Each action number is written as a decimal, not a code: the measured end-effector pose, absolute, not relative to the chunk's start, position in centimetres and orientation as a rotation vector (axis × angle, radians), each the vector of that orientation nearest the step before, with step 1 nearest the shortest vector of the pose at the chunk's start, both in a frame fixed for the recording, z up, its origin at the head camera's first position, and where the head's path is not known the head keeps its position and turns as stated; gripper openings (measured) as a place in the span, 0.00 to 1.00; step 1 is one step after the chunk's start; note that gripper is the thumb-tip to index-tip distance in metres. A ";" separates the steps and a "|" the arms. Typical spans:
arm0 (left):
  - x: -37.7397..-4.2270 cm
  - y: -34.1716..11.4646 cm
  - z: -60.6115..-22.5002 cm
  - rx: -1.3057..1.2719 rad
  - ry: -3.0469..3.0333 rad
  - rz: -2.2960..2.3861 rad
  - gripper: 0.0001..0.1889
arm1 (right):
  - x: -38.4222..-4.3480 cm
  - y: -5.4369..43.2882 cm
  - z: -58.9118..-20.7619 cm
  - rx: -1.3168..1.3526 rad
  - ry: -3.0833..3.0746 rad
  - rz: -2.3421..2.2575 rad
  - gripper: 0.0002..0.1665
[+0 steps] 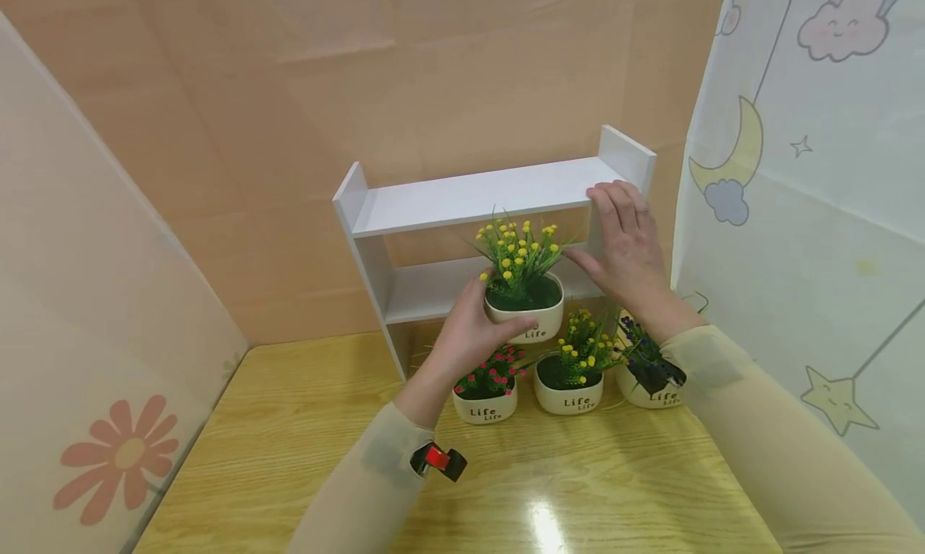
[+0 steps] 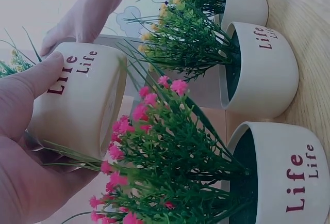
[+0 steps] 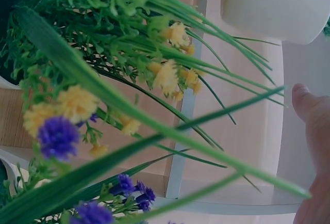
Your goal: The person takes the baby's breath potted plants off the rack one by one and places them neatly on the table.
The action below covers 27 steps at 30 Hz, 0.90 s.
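Observation:
My left hand (image 1: 466, 325) grips a cream flowerpot (image 1: 547, 317) with yellow artificial flowers (image 1: 516, 253), thumb across its lettered front. The pot hangs upright in front of the middle board of a white two-tier shelf (image 1: 470, 199). In the left wrist view the raised flowerpot (image 2: 87, 105) sits between thumb and fingers. My right hand (image 1: 627, 249) touches the front edge of the shelf's top board near the right end, its thumb stretched toward the held pot. In the right wrist view the right thumb (image 3: 309, 105) shows, holding nothing.
On the wooden table (image 1: 303, 441), before the shelf, stand a pink-flowered pot (image 1: 484, 412), another yellow-flowered pot (image 1: 569, 399) and a purple-flowered pot (image 1: 639, 395). The purple one is partly behind my right wrist. Papered walls close in both sides and the back.

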<state>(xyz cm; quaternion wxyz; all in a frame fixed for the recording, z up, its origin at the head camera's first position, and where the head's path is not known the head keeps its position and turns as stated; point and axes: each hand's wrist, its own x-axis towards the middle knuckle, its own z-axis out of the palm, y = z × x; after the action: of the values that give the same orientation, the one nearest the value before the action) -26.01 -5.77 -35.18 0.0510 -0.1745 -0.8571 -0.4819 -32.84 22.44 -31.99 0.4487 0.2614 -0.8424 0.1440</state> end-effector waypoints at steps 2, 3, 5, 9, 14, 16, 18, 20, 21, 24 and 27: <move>-25.7 -5.9 -35.1 -0.534 -2.608 -1.458 0.62 | -32.8 22.4 -31.9 0.646 -2.088 0.354 0.63; -25.6 -6.0 -35.1 -0.535 -2.605 -1.458 0.61 | -32.8 22.4 -31.9 0.646 -2.089 0.356 0.63; -25.3 -6.3 -35.1 -0.529 -2.607 -1.446 0.61 | -32.8 22.4 -31.9 0.645 -2.094 0.356 0.63; -24.6 -6.7 -35.0 -0.505 -2.627 -1.439 0.62 | -32.8 22.4 -32.0 0.646 -2.091 0.362 0.62; -23.6 -7.3 -34.7 -0.468 -2.643 -1.415 0.62 | -32.9 22.3 -32.0 0.651 -2.080 0.364 0.61; -23.2 -7.7 -34.5 -0.450 -2.642 -1.410 0.62 | -32.9 22.3 -32.0 0.653 -2.074 0.369 0.60; -22.8 -8.1 -34.3 -0.423 -2.642 -1.416 0.62 | -32.9 22.2 -32.0 0.654 -2.067 0.373 0.60; -22.4 -8.6 -34.2 -0.406 -2.630 -1.424 0.63 | -33.0 22.1 -32.0 0.655 -2.062 0.378 0.60; -22.3 -8.8 -34.2 -0.410 -2.618 -1.433 0.63 | -33.0 22.1 -32.0 0.656 -2.059 0.381 0.60; -22.0 -9.5 -34.1 -0.415 -2.581 -1.451 0.63 | -32.9 22.1 -32.0 0.657 -2.057 0.386 0.60; -21.8 -10.2 -34.0 -0.415 -2.553 -1.471 0.63 | -32.9 22.2 -32.0 0.657 -2.054 0.393 0.60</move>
<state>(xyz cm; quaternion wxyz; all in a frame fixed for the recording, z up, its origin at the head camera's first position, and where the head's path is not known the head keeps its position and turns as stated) -21.77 -10.24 -34.04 0.0832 -0.1389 -0.8551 -0.4926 -32.88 22.20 -31.97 0.4570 0.2666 -0.8335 0.1594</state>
